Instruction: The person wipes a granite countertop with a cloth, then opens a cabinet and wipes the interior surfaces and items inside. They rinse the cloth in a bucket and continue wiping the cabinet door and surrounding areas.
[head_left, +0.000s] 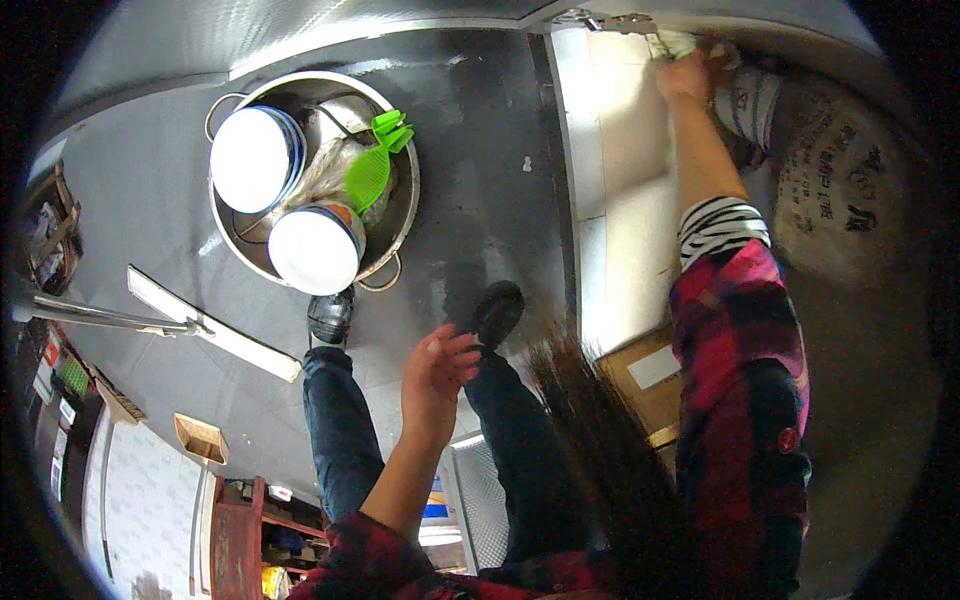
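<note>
My right hand (686, 77) reaches far forward at the upper right, its fingers closed around what looks like a pale cloth (673, 45). Blur and the turn of the hand hide part of the grip. My left hand (439, 375) hangs in front of my legs with loosely bent fingers and nothing in it. Ahead on the dark floor stands a round metal basin (409, 202) with two loop handles. In it are a stack of white blue-rimmed bowls (251, 159), a second white bowl stack (313, 251), a green plastic strainer (367, 180) and a clear plastic bag (319, 172).
A pale tiled strip (589, 142) runs beneath my right arm. Beyond it lies a sack bearing writing (825, 187). A cardboard box (637, 367) is beside my right leg. A floor squeegee (217, 326), a dustpan (201, 439) and a red wooden shelf (236, 544) are on the left.
</note>
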